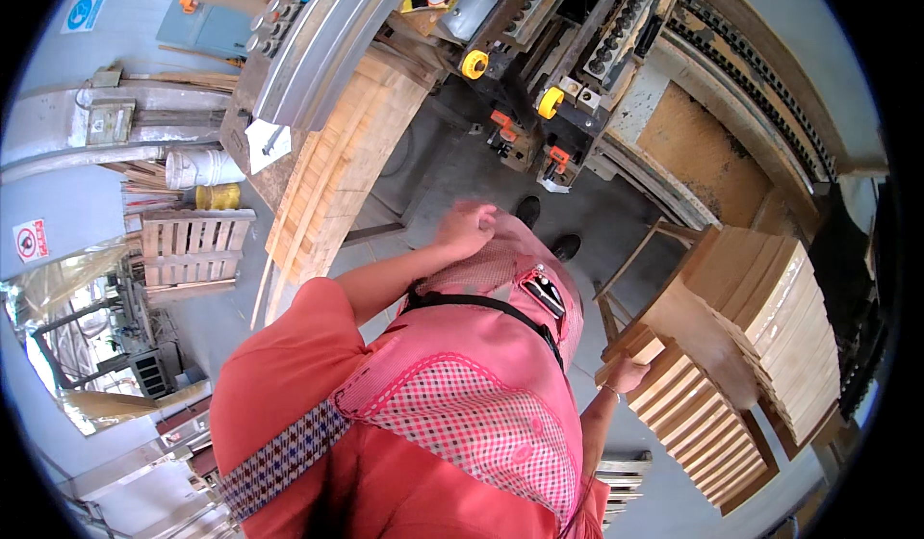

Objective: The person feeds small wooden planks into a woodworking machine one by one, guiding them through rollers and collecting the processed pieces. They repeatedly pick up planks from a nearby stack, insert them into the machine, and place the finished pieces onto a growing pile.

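Gripping the near-end block (645,345) appears to be the step in hand. In the head view, the right hand (628,375) is closed on this block at the edge of the strips (695,425). The strips run from the grip toward the lower right; the boards (770,298) stand stacked farther right, with the table (717,346) showing between. The left hand (468,231) is raised left of and above the grip, in front of the apron (481,332); no workpiece shows in it.

Next, the move likely calls for a firm hold, lifting the block clear without dragging adjoining strips.

Hidden: the block's underside and the right thumb's contact. Left-hand blur prevents telling whether its fingers are apart or together. The boards' far side is hard to make out.
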Demonstrator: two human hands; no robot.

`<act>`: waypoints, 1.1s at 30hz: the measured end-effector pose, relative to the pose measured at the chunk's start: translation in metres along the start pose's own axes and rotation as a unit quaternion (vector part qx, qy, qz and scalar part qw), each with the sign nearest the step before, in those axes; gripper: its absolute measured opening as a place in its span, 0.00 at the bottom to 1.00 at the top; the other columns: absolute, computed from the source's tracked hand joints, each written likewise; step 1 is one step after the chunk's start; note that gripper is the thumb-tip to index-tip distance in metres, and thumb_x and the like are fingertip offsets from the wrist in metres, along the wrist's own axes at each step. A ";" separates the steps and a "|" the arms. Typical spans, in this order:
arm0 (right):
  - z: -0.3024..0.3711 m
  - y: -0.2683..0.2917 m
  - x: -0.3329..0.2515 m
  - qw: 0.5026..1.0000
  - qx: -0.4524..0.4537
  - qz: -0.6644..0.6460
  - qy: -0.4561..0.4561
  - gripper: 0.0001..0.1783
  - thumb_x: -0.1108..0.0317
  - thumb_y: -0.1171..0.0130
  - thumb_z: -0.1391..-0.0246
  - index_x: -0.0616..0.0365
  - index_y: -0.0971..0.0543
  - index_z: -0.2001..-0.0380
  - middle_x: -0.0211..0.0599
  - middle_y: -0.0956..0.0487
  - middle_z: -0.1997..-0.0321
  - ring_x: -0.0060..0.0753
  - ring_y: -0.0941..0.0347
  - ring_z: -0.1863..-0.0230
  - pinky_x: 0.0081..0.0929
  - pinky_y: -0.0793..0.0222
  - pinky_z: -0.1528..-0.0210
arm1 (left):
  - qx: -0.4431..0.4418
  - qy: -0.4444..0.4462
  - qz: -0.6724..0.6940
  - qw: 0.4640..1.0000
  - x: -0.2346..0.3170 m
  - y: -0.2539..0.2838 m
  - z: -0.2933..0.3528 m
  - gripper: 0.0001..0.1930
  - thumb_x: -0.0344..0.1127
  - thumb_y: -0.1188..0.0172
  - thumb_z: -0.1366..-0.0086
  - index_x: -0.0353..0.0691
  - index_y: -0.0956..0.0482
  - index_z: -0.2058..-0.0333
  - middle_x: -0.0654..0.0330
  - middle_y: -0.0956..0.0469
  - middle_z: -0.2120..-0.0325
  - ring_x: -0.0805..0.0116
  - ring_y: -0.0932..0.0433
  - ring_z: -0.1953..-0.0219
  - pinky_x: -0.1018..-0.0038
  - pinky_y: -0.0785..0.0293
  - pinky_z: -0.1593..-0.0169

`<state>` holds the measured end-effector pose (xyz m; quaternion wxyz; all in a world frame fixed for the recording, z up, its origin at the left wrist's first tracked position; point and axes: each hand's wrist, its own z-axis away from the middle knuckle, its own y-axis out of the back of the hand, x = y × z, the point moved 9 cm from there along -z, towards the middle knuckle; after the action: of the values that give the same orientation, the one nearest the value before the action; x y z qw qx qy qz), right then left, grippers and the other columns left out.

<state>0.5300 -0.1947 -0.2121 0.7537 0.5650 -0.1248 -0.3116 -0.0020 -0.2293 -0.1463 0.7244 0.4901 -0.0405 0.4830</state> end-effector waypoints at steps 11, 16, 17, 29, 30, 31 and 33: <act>0.000 -0.008 0.014 0.998 0.004 -0.026 -0.050 0.35 0.48 0.35 0.66 0.56 0.30 0.56 0.51 0.23 0.63 0.57 0.26 0.64 0.48 0.32 0.62 | -0.074 0.040 -0.031 0.996 0.014 -0.032 0.017 0.21 0.36 0.46 0.45 0.39 0.32 0.51 0.54 0.23 0.62 0.58 0.24 0.60 0.68 0.29 0.55; 0.000 -0.004 0.012 0.997 0.000 -0.010 -0.073 0.34 0.49 0.35 0.65 0.54 0.30 0.54 0.49 0.22 0.63 0.55 0.26 0.64 0.47 0.33 0.63 | -0.122 0.049 -0.080 0.988 -0.004 -0.044 0.006 0.22 0.40 0.46 0.44 0.44 0.32 0.50 0.64 0.22 0.60 0.63 0.23 0.63 0.71 0.30 0.56; 0.000 -0.005 0.014 0.996 -0.003 0.009 -0.086 0.34 0.50 0.34 0.65 0.53 0.30 0.54 0.49 0.22 0.63 0.55 0.26 0.64 0.47 0.32 0.63 | -0.121 0.052 -0.068 0.989 -0.010 -0.047 0.004 0.22 0.40 0.46 0.44 0.44 0.32 0.50 0.64 0.22 0.61 0.64 0.23 0.64 0.72 0.29 0.57; -0.005 -0.013 0.018 0.996 -0.028 0.002 -0.079 0.33 0.51 0.34 0.64 0.59 0.30 0.56 0.47 0.24 0.58 0.49 0.27 0.60 0.41 0.33 0.58 | -0.132 0.145 0.030 0.980 -0.078 -0.092 0.007 0.19 0.35 0.44 0.46 0.40 0.30 0.54 0.57 0.22 0.66 0.63 0.23 0.62 0.70 0.28 0.57; -0.005 -0.014 0.020 0.996 -0.027 0.010 -0.081 0.33 0.51 0.34 0.64 0.59 0.30 0.56 0.47 0.24 0.58 0.49 0.27 0.60 0.41 0.33 0.58 | -0.136 0.140 0.043 0.980 -0.078 -0.095 0.007 0.19 0.35 0.44 0.45 0.40 0.30 0.54 0.57 0.22 0.66 0.63 0.23 0.62 0.70 0.28 0.57; -0.004 -0.011 0.022 0.996 -0.024 0.018 -0.084 0.33 0.51 0.34 0.63 0.59 0.30 0.56 0.47 0.24 0.58 0.49 0.27 0.60 0.42 0.33 0.58 | -0.140 0.132 0.056 0.980 -0.076 -0.099 0.005 0.19 0.35 0.44 0.45 0.40 0.30 0.54 0.57 0.22 0.66 0.64 0.23 0.62 0.70 0.28 0.57; 0.001 -0.012 0.010 0.998 0.002 -0.018 -0.054 0.33 0.51 0.34 0.63 0.60 0.30 0.56 0.48 0.24 0.59 0.49 0.27 0.60 0.41 0.33 0.59 | -0.144 0.111 0.062 0.981 -0.074 -0.099 0.001 0.18 0.34 0.44 0.45 0.39 0.30 0.55 0.56 0.23 0.64 0.64 0.24 0.61 0.70 0.29 0.57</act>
<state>0.5333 -0.2036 -0.2246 0.7392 0.5509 -0.1554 -0.3550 0.0323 -0.2841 -0.2515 0.7558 0.3207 -0.0594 0.5678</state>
